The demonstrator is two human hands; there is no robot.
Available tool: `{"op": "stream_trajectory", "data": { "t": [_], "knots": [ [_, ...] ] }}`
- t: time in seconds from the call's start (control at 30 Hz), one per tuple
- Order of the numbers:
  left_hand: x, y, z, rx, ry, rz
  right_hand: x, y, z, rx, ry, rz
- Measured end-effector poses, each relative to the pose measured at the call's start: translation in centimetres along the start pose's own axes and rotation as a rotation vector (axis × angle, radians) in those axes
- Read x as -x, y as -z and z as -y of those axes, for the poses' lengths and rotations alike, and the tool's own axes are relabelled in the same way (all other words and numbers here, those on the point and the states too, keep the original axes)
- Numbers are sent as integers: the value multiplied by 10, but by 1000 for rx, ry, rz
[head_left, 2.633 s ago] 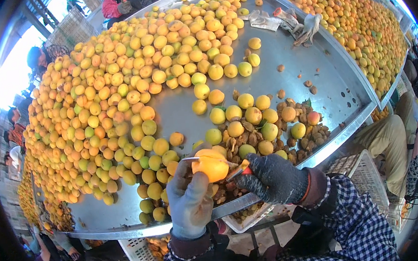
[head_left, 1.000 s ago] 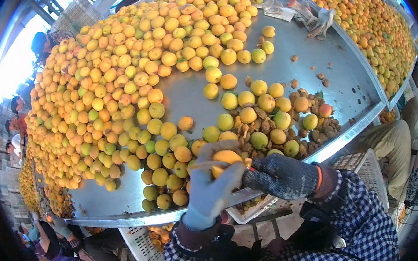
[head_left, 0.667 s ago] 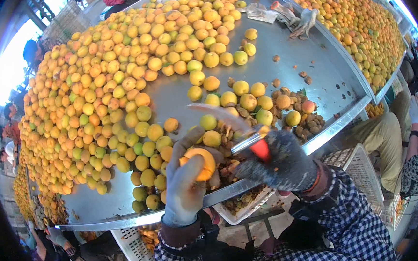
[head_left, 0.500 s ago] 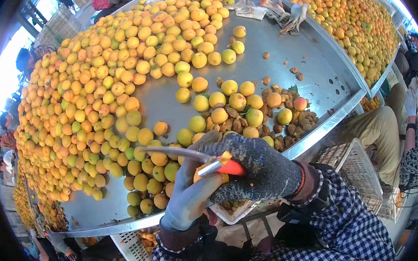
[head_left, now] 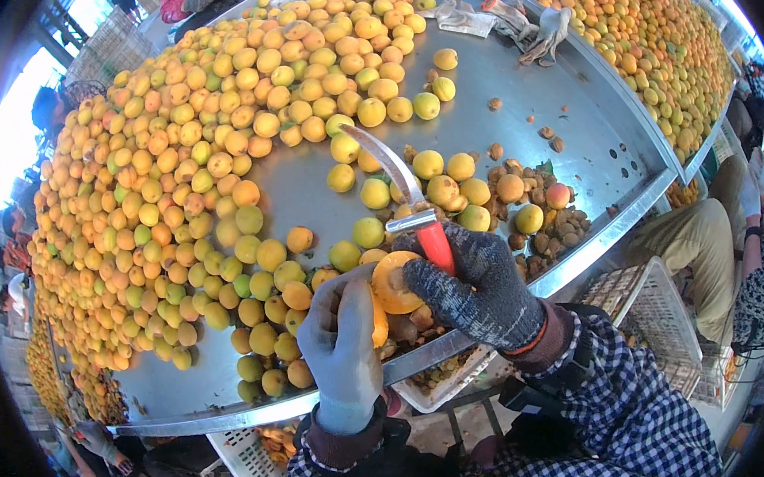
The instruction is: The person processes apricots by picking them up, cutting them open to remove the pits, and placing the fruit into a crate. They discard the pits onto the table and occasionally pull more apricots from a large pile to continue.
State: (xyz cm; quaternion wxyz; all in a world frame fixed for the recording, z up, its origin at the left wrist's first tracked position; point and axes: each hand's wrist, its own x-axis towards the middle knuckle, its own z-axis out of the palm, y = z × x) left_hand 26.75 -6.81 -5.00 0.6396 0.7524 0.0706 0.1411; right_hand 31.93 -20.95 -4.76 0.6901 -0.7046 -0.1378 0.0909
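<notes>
Fruit pile (head_left: 191,163): many yellow and orange apricots, some greenish, cover the left part of the metal table (head_left: 516,123).
Crate (head_left: 246,443): a white plastic crate stands under the near table edge, on the left.
Left hand (head_left: 344,347): in a grey glove, fingers curled together around one half of a cut apricot; this half (head_left: 379,320) is mostly hidden, only its orange edge shows beside the glove.
Apricot half (head_left: 396,282): the other half, cut face to the camera, sits between the two hands, touching the right thumb, above the near table edge.
Right hand (head_left: 483,289): in a dark knitted glove, fingers closed tight on the red handle of the knife (head_left: 401,193).
Knife: curved blade points up and to the left, over the loose apricots.
Pits (head_left: 540,218): brown stones lie in a heap near the table's right edge, with some apricots between them.
Gloves (head_left: 509,21): a spare grey pair lies at the far edge.
Second table (head_left: 651,33): on the right, full of apricots.
Other person (head_left: 736,240): sits at right, beside a white crate.
</notes>
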Motion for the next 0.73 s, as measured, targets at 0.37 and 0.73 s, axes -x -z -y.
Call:
{"op": "stream_trajectory", "data": {
  "t": [0.37, 0.73],
  "knots": [
    [-8, 10, -28, 826, 525, 175, -1, 10, 18, -22, -267, 128],
    [-8, 16, -14, 511, 337, 218, 9, 27, 34, -167, 109, -165]
  ]
}}
